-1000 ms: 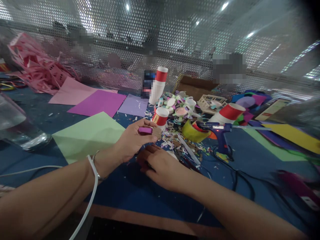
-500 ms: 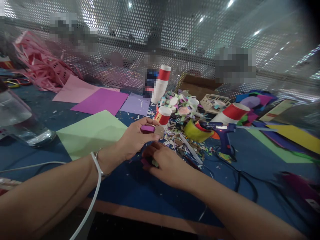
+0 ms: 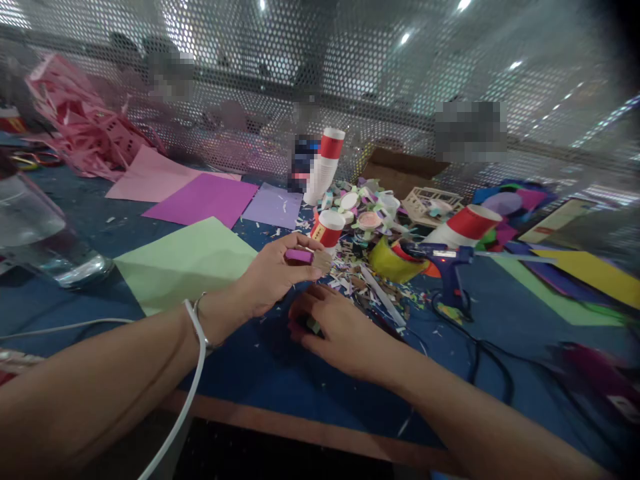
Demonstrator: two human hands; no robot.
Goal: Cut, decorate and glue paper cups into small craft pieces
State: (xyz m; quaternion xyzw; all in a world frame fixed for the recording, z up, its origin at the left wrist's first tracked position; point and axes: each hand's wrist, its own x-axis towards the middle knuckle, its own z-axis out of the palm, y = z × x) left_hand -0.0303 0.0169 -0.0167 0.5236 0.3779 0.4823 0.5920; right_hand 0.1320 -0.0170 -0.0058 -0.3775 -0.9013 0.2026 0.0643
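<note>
Little has shifted since the earlier frames: the left hand (image 3: 270, 277) is held slightly higher, and the right hand (image 3: 340, 327) has been drawn a touch back on the blue mat (image 3: 280, 373).

Left-hand fingers are closed in a pinch on a small purple piece (image 3: 299, 255), with a tan scrap (image 3: 323, 260) against it, both lifted clear of the mat. The right hand lies palm down, fingers curled over something small and pale green (image 3: 313, 325); whether it is actually gripped cannot be told.

Judged step: a small paper part is being assembled, with the next bit being gathered from the mat. The next move would call for a clean fingertip pickup and lining it up with the held piece.

Nearby: paper scraps (image 3: 360, 280) just beyond the hands, a red-banded cup (image 3: 327, 230), yellow tape roll (image 3: 393, 263), blue glue gun (image 3: 445, 263) with its cord (image 3: 480, 360) trailing near the right forearm, a green sheet (image 3: 185, 263) to the left. The scrap litter and cord are the likeliest snags.
</note>
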